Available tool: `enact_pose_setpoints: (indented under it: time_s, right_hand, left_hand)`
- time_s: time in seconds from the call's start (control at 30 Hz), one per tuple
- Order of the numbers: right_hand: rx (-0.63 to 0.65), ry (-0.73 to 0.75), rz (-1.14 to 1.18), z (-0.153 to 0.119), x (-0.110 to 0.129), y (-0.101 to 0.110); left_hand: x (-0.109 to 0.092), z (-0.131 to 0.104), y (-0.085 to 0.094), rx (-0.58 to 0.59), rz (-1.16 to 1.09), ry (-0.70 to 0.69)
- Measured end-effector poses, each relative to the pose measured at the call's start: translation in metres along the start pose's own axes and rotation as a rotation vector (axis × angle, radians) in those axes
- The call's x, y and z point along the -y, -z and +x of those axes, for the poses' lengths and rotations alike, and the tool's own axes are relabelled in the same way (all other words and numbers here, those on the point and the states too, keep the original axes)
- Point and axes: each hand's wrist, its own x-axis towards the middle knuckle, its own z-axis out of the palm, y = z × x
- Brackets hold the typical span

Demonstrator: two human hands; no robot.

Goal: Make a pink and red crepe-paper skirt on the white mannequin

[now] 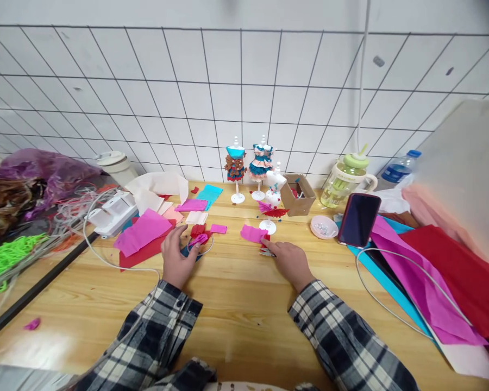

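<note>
My left hand (178,258) rests on the table with thumb and fingers apart. Its thumb tip is beside a crumpled magenta piece (199,239), with folded red paper (198,230) behind it and a thin looped cord close by. My right hand (292,263) has its fingertips closed at the right end of a magenta crepe paper strip (253,234). Just under these fingers a small silver metal tool (266,252) pokes out; its kind is unclear. Beyond this hand stands a white mini dress form (274,181) with magenta and red frills low on its stand.
Two dressed mini forms (235,163) stand by the tiled wall, near a cardboard box (300,200). Rightward are a bead dish (324,228), an upright phone (359,219), a green-lidded jug (342,182) and colored sheets (452,277). A white cable (106,263) crosses the left side.
</note>
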Motion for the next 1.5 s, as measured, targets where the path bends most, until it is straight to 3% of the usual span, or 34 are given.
enact_pose_setpoints:
  time_s: [0.2,0.3,0.37,0.43,0.53,0.63,0.77,0.87,1.0,1.13,1.23,1.33,1.5]
  right_hand:
    - [-0.052,0.002,-0.017,0.003,-0.001,-0.004]
    - [-0.222,-0.048,0.093,-0.004,0.0,-0.003]
    - [-0.367,-0.084,0.278,-0.01,0.011,-0.003]
    - [-0.43,-0.055,0.516,-0.013,0.033,-0.003]
    - [-0.339,0.12,0.755,-0.013,0.07,-0.006]
    - [-0.252,0.192,0.784,-0.008,0.082,-0.009]
    - [-0.199,-0.058,0.416,0.001,0.045,-0.008]
    - [-0.115,-0.138,0.18,0.002,0.022,-0.006]
    - [-0.025,-0.071,0.158,-0.012,0.034,-0.004]
    - [-0.065,-0.017,0.396,-0.03,0.038,-0.003]
    - [-0.168,-0.176,0.418,-0.038,0.006,0.001]
    - [-0.192,-0.406,0.24,-0.044,-0.038,0.002]
    - [-0.141,-0.42,0.038,-0.051,-0.081,-0.004]
  left_hand:
    - [0.002,0.002,0.004,-0.034,-0.073,0.087]
    - [-0.002,-0.001,0.005,-0.006,-0.108,0.074]
    - [-0.009,-0.006,0.004,0.098,-0.181,-0.003]
    - [-0.021,-0.013,0.001,0.283,-0.271,-0.121]
    - [-0.036,-0.023,-0.005,0.511,-0.362,-0.288]
    - [-0.035,-0.024,-0.009,0.508,-0.369,-0.327]
    - [-0.01,-0.01,-0.006,0.185,-0.109,-0.144]
    - [0.006,0.002,-0.005,0.078,0.051,-0.063]
    - [0.007,0.003,-0.009,0.071,-0.002,-0.054]
    - [0.002,-0.007,-0.013,0.096,-0.051,-0.06]
    - [0.002,-0.012,-0.013,0.082,-0.037,-0.062]
    - [-0.001,-0.008,-0.012,0.081,0.057,-0.102]
    - [-0.016,0.001,-0.013,0.143,0.361,-0.01]
